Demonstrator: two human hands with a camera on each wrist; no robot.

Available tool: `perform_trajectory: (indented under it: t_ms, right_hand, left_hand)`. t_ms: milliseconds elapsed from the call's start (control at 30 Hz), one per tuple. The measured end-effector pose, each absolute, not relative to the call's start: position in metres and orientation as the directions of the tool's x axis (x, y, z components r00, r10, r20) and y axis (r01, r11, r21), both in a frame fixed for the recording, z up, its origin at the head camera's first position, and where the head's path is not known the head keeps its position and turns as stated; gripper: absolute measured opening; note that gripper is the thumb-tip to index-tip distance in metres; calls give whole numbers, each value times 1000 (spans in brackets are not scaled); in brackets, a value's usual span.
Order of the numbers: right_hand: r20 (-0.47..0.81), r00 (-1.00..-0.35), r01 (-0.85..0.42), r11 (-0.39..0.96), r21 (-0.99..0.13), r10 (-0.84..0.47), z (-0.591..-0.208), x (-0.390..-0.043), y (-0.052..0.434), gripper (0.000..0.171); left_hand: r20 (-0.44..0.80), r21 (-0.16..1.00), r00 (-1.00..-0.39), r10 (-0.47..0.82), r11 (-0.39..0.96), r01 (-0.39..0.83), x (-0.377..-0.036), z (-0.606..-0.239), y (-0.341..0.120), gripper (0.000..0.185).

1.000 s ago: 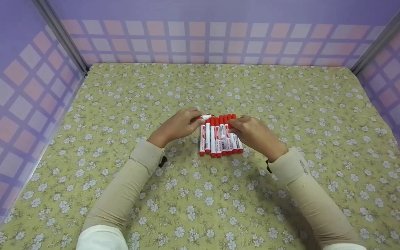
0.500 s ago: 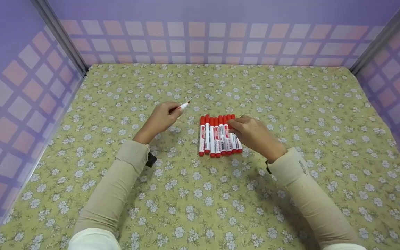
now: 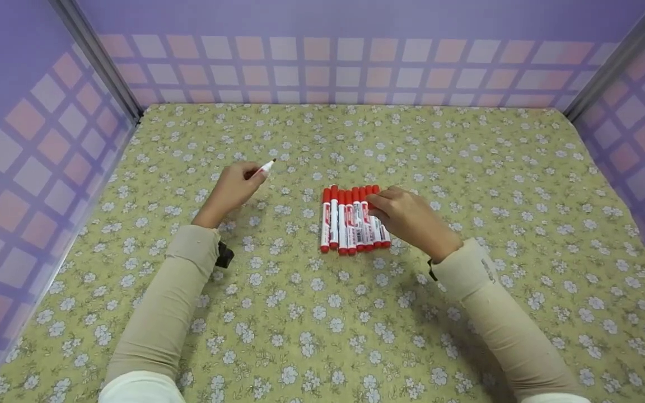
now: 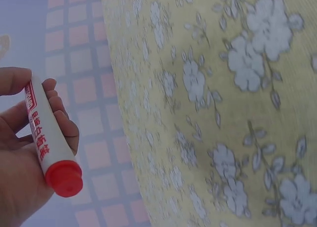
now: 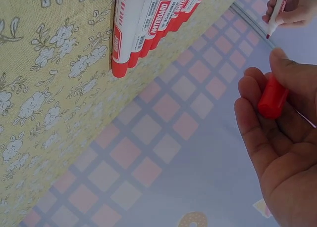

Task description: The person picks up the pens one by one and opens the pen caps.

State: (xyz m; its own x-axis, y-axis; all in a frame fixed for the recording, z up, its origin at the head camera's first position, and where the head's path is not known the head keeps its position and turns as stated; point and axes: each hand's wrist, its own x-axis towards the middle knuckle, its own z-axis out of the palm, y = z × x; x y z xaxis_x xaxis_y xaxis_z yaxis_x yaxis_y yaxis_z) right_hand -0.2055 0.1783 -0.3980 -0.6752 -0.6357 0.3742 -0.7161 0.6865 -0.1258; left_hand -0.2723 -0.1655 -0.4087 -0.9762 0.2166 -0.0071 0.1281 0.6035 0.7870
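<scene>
Left hand (image 3: pixel 232 187) grips an uncapped marker (image 3: pixel 263 168) up off the worktop (image 3: pixel 356 336), well left of the marker row (image 3: pixel 353 221). Right hand (image 3: pixel 406 215) sits over the row's right end, its grip pinching a red cap (image 5: pixel 272 97). The row lies side by side, caps pointing away.

A table covered in a yellow-green cloth (image 3: pixel 356 313) printed with small white flowers carries everything. A row of red-and-white markers (image 3: pixel 350 221) lies side by side near its middle, touching one another, caps toward the far wall.
</scene>
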Motion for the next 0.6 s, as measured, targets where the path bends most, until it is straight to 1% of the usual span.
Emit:
perform_trajectory:
  t_ms: [100, 267, 600]
  right_hand:
    - [374, -677, -714, 689, -125, -634, -398, -205, 178, 22]
    - [372, -684, -707, 695, -128, -627, -399, -205, 178, 21]
    - [371, -682, -707, 699, -111, -631, -399, -205, 178, 20]
  left_hand:
    - [-49, 789, -981, 190, 610, 79, -275, -410, -175, 37]
    - [-112, 812, -983, 146, 584, -6, -277, -414, -192, 42]
    - [-194, 822, -978, 77, 557, -119, -274, -420, -218, 46]
